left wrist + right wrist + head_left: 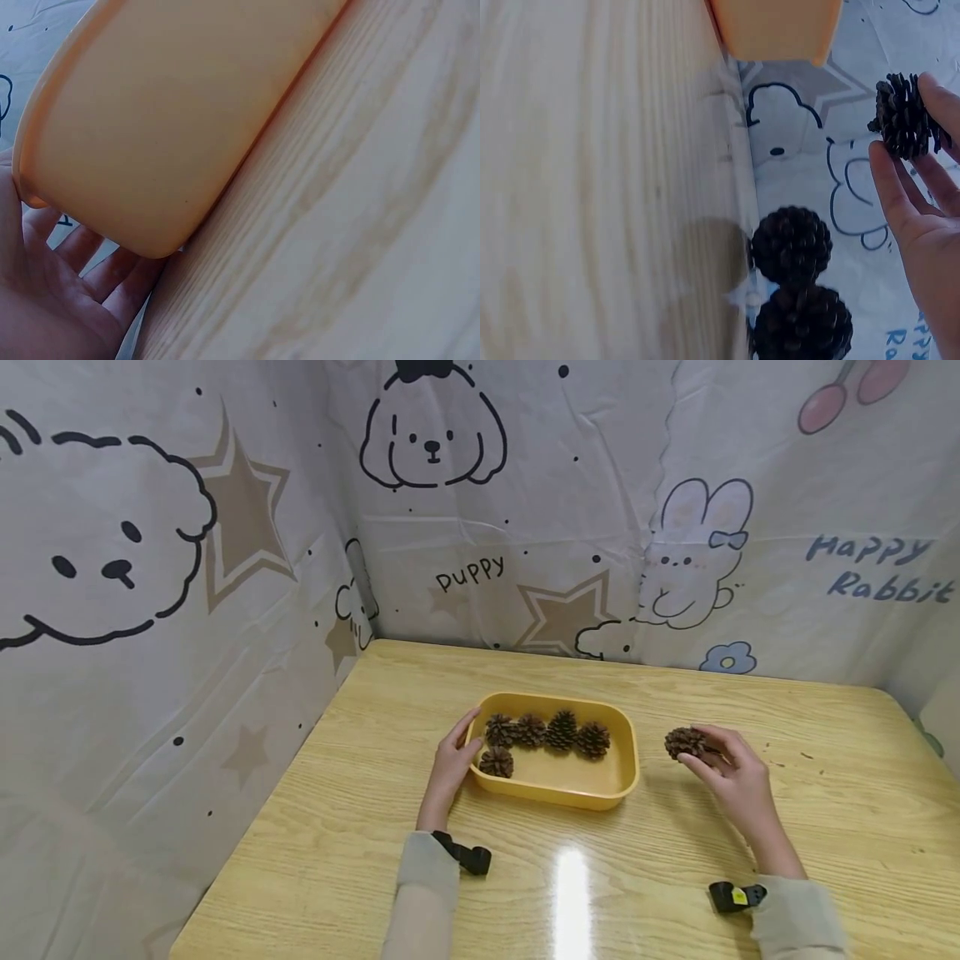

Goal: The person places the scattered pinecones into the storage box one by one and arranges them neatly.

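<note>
A yellow plastic tray (551, 789) stands on the table with several brown pine cones (561, 731) inside. Most form a row along its back; one lies in the front left corner. My left hand (450, 768) grips the tray's left end, thumb at the rim and fingers along the outer wall, also seen from the left wrist. To the right of the tray, my right hand (731, 772) pinches a pine cone (684, 742) between thumb and fingers, above the table. In the right wrist view, two more pine cones (791, 244) sit on the table below this hand.
The pale wooden table (337, 852) reaches back to a printed cloth (465, 527) that hangs behind and on the left. Small dark crumbs (807, 756) are scattered right of the right hand. Each wrist wears a black camera (471, 858).
</note>
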Tool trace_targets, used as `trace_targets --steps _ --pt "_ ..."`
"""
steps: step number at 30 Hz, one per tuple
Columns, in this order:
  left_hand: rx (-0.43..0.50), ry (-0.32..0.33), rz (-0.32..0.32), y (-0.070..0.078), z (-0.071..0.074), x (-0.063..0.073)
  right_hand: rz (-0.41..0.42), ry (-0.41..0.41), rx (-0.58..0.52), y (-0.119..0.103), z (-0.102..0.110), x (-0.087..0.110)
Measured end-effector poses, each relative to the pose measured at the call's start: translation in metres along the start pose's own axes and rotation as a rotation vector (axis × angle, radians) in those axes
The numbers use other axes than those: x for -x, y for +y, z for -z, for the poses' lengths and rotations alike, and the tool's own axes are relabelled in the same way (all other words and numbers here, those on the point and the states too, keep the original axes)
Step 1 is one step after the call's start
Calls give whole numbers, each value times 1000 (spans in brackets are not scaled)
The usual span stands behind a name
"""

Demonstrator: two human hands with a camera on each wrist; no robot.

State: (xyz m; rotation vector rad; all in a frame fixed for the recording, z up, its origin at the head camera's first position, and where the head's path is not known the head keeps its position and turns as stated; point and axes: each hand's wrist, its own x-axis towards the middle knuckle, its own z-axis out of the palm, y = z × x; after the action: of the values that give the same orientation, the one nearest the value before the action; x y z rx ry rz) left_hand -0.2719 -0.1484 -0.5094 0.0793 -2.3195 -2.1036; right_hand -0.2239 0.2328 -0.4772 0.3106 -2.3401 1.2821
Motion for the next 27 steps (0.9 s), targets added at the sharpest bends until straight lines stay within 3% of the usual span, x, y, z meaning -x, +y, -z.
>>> trace_targets --steps 15,27 --pt "-4 9 -7 2 0 1 81 -130 -135 -19 -36 -10" --pt "0 -1 9 1 1 1 119 -284 -146 -34 -62 -18"
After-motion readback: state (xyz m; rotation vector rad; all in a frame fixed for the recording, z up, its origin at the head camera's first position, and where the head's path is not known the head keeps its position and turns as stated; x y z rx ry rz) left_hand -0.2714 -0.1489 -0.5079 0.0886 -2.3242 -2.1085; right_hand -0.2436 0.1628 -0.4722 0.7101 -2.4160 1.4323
